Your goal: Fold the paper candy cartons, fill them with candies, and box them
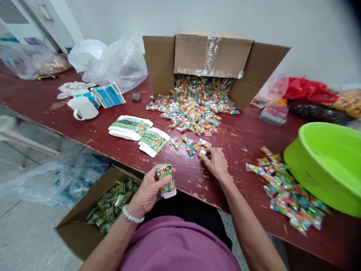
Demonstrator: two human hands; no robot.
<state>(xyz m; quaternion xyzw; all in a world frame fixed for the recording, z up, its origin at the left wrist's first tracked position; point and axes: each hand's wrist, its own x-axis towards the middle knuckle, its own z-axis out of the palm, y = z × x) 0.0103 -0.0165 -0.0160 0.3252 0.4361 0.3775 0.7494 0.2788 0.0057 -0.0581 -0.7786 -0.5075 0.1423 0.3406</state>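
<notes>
My left hand [150, 190] grips a small green printed carton [166, 178] just over the table's front edge, its thumb across the front. A white flap sticks out at the carton's near end. My right hand [217, 163] is down on the table with thumb and fingers closed around a clear-wrapped candy packet [202, 152]. Beside it lie several more candy packets [192, 148]. Two stacks of flat green cartons, one larger [129, 127] and one smaller [153, 141], rest left of them.
An open cardboard box [214, 56] spills a heap of candy packets [194, 109]. A green basin [324, 169] stands right, near loose packets [293, 192]. A white mug [83, 108] sits left. Below the edge, a cardboard box [76, 229] holds filled cartons [113, 205].
</notes>
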